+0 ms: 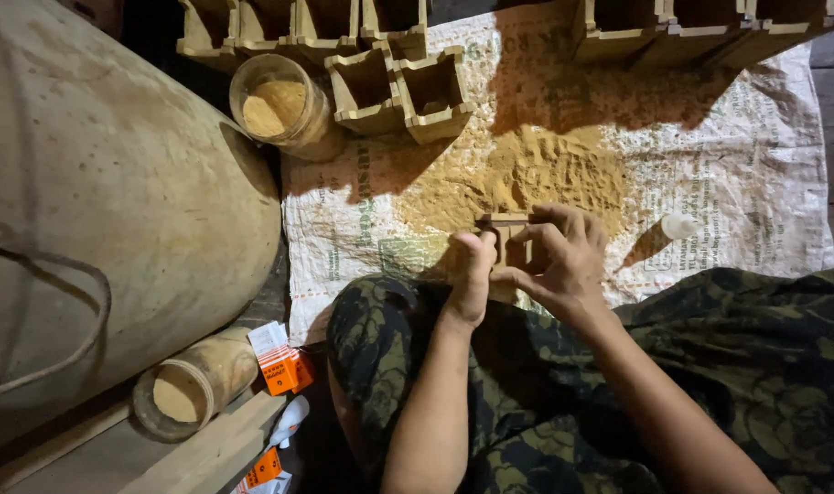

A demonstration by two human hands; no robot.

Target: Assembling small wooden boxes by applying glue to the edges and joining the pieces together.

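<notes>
Two hands on one small wooden box (pixel 506 240), held just above the printed sack sheet (pixel 755 183) near its near edge. Left hand (pixel 470 274) presses its thumb on the box's left side; right hand (pixel 563 256) has fingers (pixel 549 236) clenched round the right side. Box is brown, open-topped, mostly hidden by the fingers. Sawdust pile (pixel 527 174) just beyond it. Matching open boxes (pixel 398 91) along the sheet's far edge, sawdust jar (pixel 279 105) at the far left corner, small white bottle (pixel 677 226) right of the hands.
</notes>
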